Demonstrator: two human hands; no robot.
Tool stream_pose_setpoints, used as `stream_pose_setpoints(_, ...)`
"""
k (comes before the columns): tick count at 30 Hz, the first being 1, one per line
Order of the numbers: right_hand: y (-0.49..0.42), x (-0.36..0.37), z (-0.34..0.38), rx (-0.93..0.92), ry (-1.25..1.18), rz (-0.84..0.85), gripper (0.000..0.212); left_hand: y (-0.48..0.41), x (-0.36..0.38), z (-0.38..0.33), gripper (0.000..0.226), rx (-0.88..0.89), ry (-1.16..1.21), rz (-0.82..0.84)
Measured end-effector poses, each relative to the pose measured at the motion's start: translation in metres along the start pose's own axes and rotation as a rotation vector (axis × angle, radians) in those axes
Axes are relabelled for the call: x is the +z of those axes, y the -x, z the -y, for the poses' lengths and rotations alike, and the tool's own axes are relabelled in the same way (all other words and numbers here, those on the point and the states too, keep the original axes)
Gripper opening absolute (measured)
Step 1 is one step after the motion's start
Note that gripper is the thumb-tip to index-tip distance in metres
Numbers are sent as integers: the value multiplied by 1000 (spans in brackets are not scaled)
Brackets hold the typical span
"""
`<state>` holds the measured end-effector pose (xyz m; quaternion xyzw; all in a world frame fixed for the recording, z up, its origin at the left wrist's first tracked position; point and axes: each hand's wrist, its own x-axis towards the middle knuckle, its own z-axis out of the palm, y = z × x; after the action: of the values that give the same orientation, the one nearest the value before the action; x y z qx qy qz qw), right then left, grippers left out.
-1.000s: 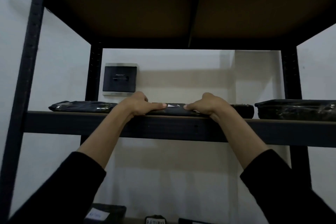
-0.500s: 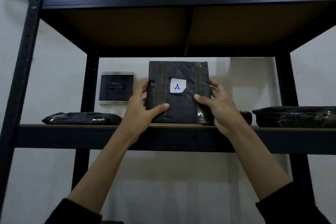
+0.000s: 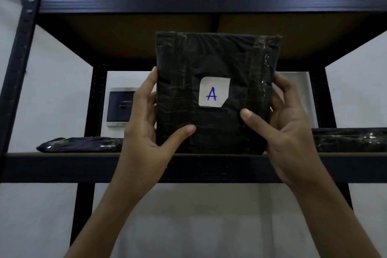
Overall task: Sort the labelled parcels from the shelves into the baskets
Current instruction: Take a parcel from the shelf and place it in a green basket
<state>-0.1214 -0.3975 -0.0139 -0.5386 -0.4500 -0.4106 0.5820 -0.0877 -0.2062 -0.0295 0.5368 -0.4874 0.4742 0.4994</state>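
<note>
Shelf (image 3: 62, 168) bears left parcel (image 3: 79, 144); right parcel (image 3: 351, 140)

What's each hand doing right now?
Left hand: grips the left edge of the parcel marked A.
Right hand: grips the right edge of that parcel.

Black plastic-wrapped parcel (image 3: 215, 92); white label (image 3: 214, 91), blue "A"; black shelf frame (image 3: 209, 168); brown board underside (image 3: 129, 35)

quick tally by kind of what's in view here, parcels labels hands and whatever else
black parcels: 3 (held parcel, left parcel and right parcel lying flat)
white label marked A: 1
hands: 2 (left hand, right hand, both gripping the held parcel)
wall panel: 1
shelf rack: 1
total: 8
</note>
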Motion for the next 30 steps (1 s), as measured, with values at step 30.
stream_pose_setpoints(30,-84,-4,-98,881,1096,438,39,-82,-10,81,88,-941,-882,927)
